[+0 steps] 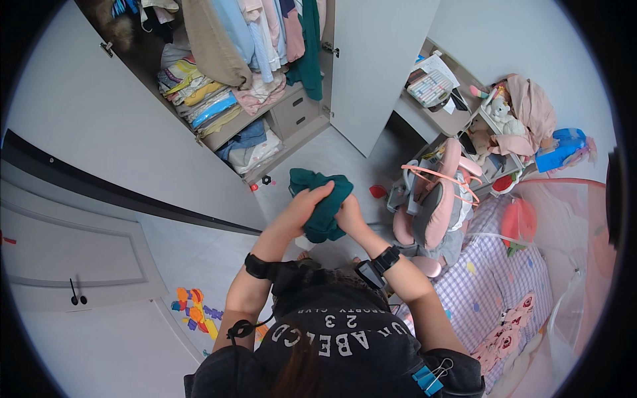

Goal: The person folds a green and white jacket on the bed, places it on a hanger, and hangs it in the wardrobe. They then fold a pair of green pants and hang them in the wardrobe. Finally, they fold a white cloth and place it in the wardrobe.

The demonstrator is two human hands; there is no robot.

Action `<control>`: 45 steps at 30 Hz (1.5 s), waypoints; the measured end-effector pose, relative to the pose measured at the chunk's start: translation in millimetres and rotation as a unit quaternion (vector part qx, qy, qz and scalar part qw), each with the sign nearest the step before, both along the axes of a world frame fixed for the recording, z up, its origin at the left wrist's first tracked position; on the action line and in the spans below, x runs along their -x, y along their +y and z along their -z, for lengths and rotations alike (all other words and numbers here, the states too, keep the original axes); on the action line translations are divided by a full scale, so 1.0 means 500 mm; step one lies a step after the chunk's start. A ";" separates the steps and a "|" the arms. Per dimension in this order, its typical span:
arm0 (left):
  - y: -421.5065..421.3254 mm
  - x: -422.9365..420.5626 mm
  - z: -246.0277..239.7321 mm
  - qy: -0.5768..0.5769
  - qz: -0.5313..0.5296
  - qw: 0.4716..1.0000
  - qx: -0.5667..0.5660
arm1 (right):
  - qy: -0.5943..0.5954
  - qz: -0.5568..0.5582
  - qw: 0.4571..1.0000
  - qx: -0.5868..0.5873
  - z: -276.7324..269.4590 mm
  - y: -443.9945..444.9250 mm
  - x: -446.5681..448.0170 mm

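Note:
A bunched dark green cloth garment (322,201) is held in front of my body, above the floor. My left hand (299,206) grips its left side, the thumb lying across the top. On the right edge my right hand (350,216) has its fingers closed on the fabric. The garment's exact kind cannot be told, since it is folded over itself. Beyond it stands an open wardrobe (326,30) with hanging clothes (264,35) and a stack of folded clothes (199,94) on its shelf. Another dark green garment (311,49) hangs at the right end.
Open wardrobe doors flank me, left (124,134) and right (378,64). A pink and grey chair (433,214) with pink hangers (443,181) stands at right, beside a netted bed (477,283). Plastic toys (196,308) lie on the floor at left. A desk (448,122) is at upper right.

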State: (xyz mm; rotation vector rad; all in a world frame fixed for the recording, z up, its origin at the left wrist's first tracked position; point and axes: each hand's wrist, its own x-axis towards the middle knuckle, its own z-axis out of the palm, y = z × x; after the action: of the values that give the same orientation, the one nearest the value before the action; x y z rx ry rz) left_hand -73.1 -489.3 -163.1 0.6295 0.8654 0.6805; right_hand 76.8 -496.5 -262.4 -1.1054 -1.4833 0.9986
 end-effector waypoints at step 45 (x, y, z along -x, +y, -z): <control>0.016 0.002 0.000 0.048 0.021 0.997 -0.064 | -0.127 -0.033 0.991 0.008 -0.095 -0.053 -0.036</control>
State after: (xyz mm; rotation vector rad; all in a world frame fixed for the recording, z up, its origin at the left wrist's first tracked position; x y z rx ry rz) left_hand -74.3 -481.3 -163.2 0.7977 0.9005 0.6756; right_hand 94.8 -522.8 -215.0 -1.2369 -1.7266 0.9414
